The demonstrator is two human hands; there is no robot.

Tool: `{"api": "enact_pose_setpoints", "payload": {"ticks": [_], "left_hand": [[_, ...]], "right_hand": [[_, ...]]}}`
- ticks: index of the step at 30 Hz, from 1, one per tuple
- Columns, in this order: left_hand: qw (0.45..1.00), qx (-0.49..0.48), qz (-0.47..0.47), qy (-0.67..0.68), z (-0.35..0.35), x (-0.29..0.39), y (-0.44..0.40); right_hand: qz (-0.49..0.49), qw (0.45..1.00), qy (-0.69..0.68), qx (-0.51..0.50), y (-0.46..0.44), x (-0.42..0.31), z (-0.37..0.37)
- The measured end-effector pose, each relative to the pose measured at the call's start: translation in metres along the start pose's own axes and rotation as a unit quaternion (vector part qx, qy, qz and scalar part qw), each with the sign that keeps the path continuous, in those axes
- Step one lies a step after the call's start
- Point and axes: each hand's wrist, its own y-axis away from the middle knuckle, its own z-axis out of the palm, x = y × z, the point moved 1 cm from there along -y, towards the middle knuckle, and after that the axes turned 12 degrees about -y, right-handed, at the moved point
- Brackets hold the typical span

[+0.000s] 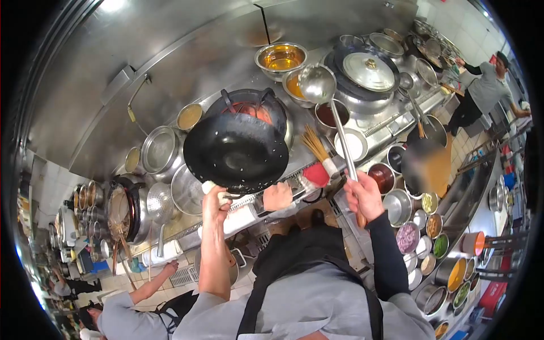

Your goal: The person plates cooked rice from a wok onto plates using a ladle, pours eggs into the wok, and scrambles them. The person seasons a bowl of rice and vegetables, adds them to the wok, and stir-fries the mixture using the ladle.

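Note:
My left hand (214, 205) is closed on the near handle of a black wok (235, 153), with a bit of white cloth (208, 186) in its grip. The wok is tilted over the burner (255, 111), which glows reddish behind it. A few pale specks cling to its dark inside. My right hand (365, 198) grips the wooden-ended handle of a long steel ladle (318, 85). The ladle's round bowl is raised over the back of the stove, in front of a pot of orange liquid (294, 88), and apart from the wok.
A steel bowl of yellow oil (281, 58) stands at the back. A bamboo brush (315, 144) and red cloth (316, 174) lie right of the wok. A lidded pot (368, 72) is farther right. Ingredient bowls (408, 237) line the right counter. A co-worker (133, 314) is at lower left.

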Motion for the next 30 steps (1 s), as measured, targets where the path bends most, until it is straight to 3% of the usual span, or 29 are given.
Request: {"api": "enact_pose_setpoints", "payload": {"ticks": [2, 4, 6, 8, 10, 12, 13, 15, 16, 21, 24, 28, 30], "left_hand": [[0.994, -0.04, -0.018, 0.096, -0.015, -0.017, -0.031], [0.987, -0.037, -0.046, 0.15, -0.001, -0.027, -0.031], [0.979, -0.016, -0.058, 0.197, 0.011, -0.049, -0.044], [0.963, -0.054, -0.084, 0.25, 0.027, -0.069, -0.058], [0.971, -0.018, -0.048, 0.232, 0.052, -0.085, -0.076], [0.973, -0.022, -0.011, 0.23, 0.077, -0.089, -0.087], [0.973, -0.022, -0.005, 0.23, 0.08, -0.099, -0.103], [0.975, -0.014, 0.01, 0.22, 0.093, -0.104, -0.118], [0.979, -0.021, 0.032, 0.201, 0.096, -0.107, -0.124], [0.987, -0.01, -0.002, 0.16, 0.098, -0.123, -0.159], [0.986, -0.044, -0.007, 0.158, 0.098, -0.122, -0.157], [0.981, -0.052, -0.046, 0.181, 0.097, -0.102, -0.122], [0.997, -0.051, -0.031, 0.053, 0.072, -0.122, -0.107]], "right_hand": [[0.045, 0.998, -0.042, -0.002, -0.066, -0.012, -0.014], [0.039, 0.999, 0.033, 0.004, -0.146, -0.028, -0.025], [-0.008, 0.978, 0.208, 0.014, -0.215, -0.035, -0.034], [-0.057, 0.907, 0.415, 0.045, -0.256, -0.048, -0.031], [-0.195, 0.814, 0.545, 0.037, -0.322, -0.024, -0.073], [-0.239, 0.756, 0.609, 0.026, -0.347, -0.02, -0.082], [-0.039, 0.874, 0.482, 0.039, -0.326, -0.047, -0.048], [0.061, 0.973, 0.225, -0.006, -0.346, -0.048, -0.063], [0.109, 0.99, 0.086, -0.027, -0.345, -0.054, -0.056], [0.213, 0.94, -0.264, -0.043, -0.325, -0.057, -0.055], [0.219, 0.92, -0.32, -0.056, -0.311, -0.06, -0.051], [0.213, 0.94, -0.264, -0.034, -0.275, -0.064, -0.03], [0.226, 0.939, -0.256, -0.046, -0.248, -0.063, -0.02]]}}
